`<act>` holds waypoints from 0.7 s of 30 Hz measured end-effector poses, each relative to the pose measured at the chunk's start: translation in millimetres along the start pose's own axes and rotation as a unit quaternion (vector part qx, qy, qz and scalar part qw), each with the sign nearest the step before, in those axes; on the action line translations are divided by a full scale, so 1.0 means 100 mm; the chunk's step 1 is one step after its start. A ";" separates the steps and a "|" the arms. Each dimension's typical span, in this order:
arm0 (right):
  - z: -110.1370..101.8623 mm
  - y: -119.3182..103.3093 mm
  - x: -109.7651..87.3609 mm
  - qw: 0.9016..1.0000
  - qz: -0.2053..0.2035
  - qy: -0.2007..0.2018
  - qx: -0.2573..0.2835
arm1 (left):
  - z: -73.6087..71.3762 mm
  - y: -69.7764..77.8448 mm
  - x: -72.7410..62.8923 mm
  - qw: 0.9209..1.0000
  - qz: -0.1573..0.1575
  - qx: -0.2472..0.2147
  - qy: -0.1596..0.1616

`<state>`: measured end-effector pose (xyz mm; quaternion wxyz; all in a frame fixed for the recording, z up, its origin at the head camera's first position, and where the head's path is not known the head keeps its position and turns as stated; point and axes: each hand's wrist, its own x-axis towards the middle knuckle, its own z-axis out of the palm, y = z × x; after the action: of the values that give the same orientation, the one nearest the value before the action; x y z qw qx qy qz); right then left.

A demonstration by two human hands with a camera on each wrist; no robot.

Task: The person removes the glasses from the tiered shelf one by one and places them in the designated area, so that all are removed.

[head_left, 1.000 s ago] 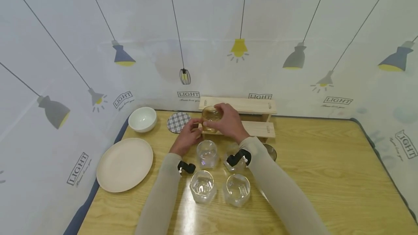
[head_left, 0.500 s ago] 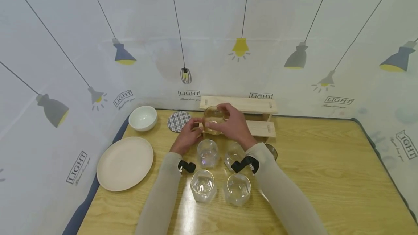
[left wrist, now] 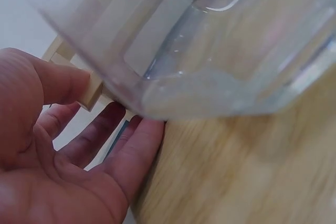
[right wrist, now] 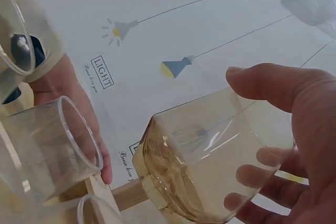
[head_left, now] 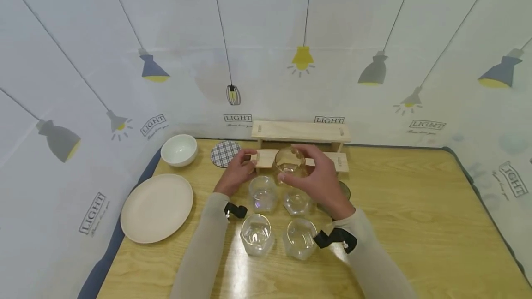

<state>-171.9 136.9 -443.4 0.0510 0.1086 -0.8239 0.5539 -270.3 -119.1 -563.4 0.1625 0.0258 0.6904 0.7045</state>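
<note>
My right hand (head_left: 322, 176) grips an amber glass (head_left: 289, 164) by its side, thumb toward me and fingers around the far side. The right wrist view shows this tinted glass (right wrist: 205, 156) tipped, with a faceted base. It is held up in front of a two-step wooden stand (head_left: 299, 131). At the stand's left end, my left hand (head_left: 238, 172) pinches the lower board (head_left: 341, 162). The left wrist view shows the thumb on top of the board's end (left wrist: 92, 92) and fingers below it. A clear glass (head_left: 262, 195) stands just beside the left hand.
Several more clear glasses, such as this gold-rimmed one (head_left: 256, 234), stand on the wooden table (head_left: 415, 216). A dark glass (head_left: 345, 190) is partly behind my right hand. To the left are a checked coaster (head_left: 225, 153), a white bowl (head_left: 178, 150) and a plate (head_left: 157, 209).
My right hand has carried the amber glass rightward and nearer to me, away from the lower board's left end. The left hand stays at the stand.
</note>
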 end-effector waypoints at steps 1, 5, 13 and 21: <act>-0.03 0.00 -0.06 1.000 -0.008 0.001 0.004 | 0.00 0.01 0.00 1.000 0.001 -0.001 0.000; -0.14 0.03 -0.27 0.999 -0.036 0.014 -0.005 | -0.02 0.02 0.00 1.000 0.002 -0.010 0.000; -0.35 0.12 -0.66 0.994 -0.072 0.042 -0.071 | -0.03 0.02 0.01 1.000 0.008 -0.010 0.003; -0.49 0.30 -1.13 0.991 -0.086 0.077 -0.065 | -0.02 -0.01 0.01 1.000 0.006 -0.013 -0.001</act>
<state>-70.6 206.7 -475.3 0.1682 0.1324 -0.8395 0.4995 -271.6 -120.6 -564.7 0.1592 0.0290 0.6806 0.7146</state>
